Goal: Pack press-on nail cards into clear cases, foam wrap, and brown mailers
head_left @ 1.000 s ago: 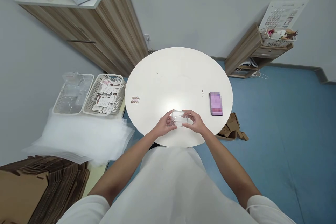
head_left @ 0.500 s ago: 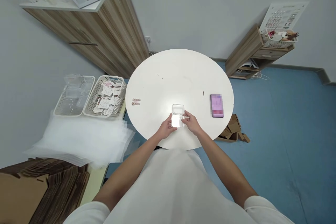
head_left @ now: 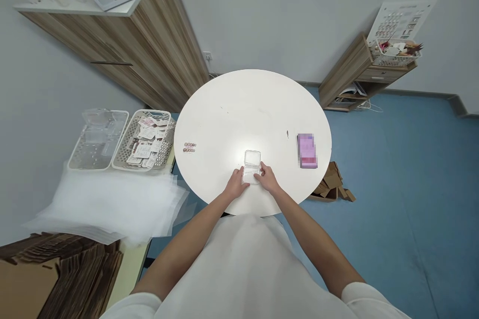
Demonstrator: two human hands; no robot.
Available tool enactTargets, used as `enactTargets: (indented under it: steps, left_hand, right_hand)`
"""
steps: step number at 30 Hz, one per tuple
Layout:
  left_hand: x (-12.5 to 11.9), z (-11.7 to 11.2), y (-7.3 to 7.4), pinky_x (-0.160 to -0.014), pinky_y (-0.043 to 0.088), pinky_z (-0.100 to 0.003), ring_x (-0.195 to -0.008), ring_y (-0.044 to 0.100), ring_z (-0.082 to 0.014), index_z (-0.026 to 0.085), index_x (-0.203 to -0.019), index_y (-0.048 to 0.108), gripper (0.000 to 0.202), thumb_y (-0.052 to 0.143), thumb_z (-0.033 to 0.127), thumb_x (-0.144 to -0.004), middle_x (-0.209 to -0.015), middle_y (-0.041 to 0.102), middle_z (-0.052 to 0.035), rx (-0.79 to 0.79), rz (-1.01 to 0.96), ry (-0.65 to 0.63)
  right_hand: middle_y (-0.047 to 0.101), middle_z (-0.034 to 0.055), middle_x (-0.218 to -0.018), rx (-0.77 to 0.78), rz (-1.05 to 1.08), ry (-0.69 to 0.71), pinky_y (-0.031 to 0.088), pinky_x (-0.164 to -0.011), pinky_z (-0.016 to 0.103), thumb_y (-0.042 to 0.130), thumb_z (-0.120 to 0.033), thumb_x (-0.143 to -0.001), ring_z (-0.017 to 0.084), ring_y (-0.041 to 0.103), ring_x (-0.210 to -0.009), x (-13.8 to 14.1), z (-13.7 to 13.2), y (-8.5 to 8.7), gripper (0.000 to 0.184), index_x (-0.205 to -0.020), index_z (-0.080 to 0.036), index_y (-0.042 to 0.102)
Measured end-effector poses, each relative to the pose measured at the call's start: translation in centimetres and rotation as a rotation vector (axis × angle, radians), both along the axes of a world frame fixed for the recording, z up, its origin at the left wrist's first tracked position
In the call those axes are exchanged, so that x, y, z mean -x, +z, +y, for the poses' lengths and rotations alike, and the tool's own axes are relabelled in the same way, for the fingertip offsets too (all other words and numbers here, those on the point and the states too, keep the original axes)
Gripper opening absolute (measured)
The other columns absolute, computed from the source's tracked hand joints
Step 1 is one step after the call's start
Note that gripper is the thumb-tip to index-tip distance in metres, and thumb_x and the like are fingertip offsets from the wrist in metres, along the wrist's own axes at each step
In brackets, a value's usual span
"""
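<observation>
A small clear plastic box [head_left: 252,158] lies near the front edge of the white round table [head_left: 254,104], its hinged lid swung back away from me. My left hand [head_left: 235,184] grips the box's left side, thumb along the edge and fingers partly hidden. At the right side, my right hand [head_left: 268,178] pinches the rim, with a fingertip reaching over the base. Whether anything small lies in the base, I cannot make out. Further left on the table is a set of press-on nails [head_left: 189,147] in two rows. A purple pack [head_left: 307,151], its print blurred, lies to the right.
Left of the table, one white basket [head_left: 144,142] holds small cards and another basket [head_left: 92,159] holds clear plastic boxes. Translucent sheets [head_left: 112,204] and folded cardboard [head_left: 86,274] lie in front of them. Cardboard pieces [head_left: 333,179] sit on the floor at right.
The glare on the box's base has gone, leaving it see-through. My right fingers have shifted slightly over the base. The whole view has moved a little.
</observation>
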State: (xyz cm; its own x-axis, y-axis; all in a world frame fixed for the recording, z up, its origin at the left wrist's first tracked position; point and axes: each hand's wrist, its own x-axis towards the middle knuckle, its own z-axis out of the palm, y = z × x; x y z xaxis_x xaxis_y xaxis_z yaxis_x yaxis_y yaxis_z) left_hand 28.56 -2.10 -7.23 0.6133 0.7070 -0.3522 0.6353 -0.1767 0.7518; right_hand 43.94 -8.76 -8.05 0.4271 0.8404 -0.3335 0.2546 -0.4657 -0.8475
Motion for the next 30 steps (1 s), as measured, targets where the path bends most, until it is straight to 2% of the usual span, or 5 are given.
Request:
enactTargets:
  steps: [10,14,22,26,30]
  left_hand:
    - [-0.4,-0.1,-0.4,-0.070,0.041,-0.032,-0.078,0.047,-0.0174,0.019,-0.118,0.037,0.049,0.052,0.016,-0.071,-0.093,0.044,-0.0064,-0.008,0.091,0.057]
    - [-0.2,-0.2,-0.7,-0.075,0.042,-0.032,-0.084,0.047,-0.0164,0.019,-0.124,0.032,0.055,0.049,0.014,-0.072,-0.100,0.044,-0.0076,0.014,0.004,0.114]
    - [0.0,0.1,-0.8,-0.077,0.043,-0.034,-0.097,0.047,-0.0185,0.020,-0.129,0.028,0.060,0.047,0.014,-0.073,-0.113,0.044,-0.0097,0.081,-0.099,0.147]
    - [1.9,1.0,-0.4,-0.077,0.043,-0.034,-0.100,0.047,-0.0192,0.020,-0.128,0.031,0.056,0.048,0.019,-0.074,-0.114,0.045,-0.0097,0.051,-0.094,0.138]
    - [5.8,3.9,0.3,-0.080,0.043,-0.034,-0.101,0.048,-0.0195,0.021,-0.124,0.035,0.051,0.049,0.023,-0.075,-0.114,0.046,-0.0088,-0.068,-0.087,0.143]
  right_hand:
    - [0.048,0.0064,-0.103,-0.058,0.053,-0.087,0.047,-0.071,0.032,0.051,-0.032,-0.067,0.017,0.052,-0.080,1.1,-0.4,-1.1,0.058,-0.123,-0.023,0.040]
    - [0.048,0.0074,-0.109,-0.095,0.084,-0.129,0.049,-0.068,0.032,0.049,-0.031,-0.069,0.018,0.053,-0.086,1.4,-0.7,-0.7,0.058,-0.125,-0.025,0.038]
    - [0.044,0.0099,-0.118,-0.030,0.085,-0.175,0.048,-0.073,0.036,0.049,-0.031,-0.070,0.022,0.050,-0.098,1.4,0.1,0.9,0.055,-0.123,-0.023,0.039]
    - [0.042,0.0099,-0.119,-0.080,-0.034,-0.226,0.048,-0.071,0.036,0.048,-0.026,-0.070,0.023,0.046,-0.103,2.4,0.6,2.1,0.047,-0.117,-0.023,0.043]
    - [0.046,0.0086,-0.115,-0.146,-0.147,-0.152,0.046,-0.073,0.037,0.044,-0.023,-0.073,0.021,0.046,-0.100,4.8,2.5,3.4,0.038,-0.110,-0.023,0.047]
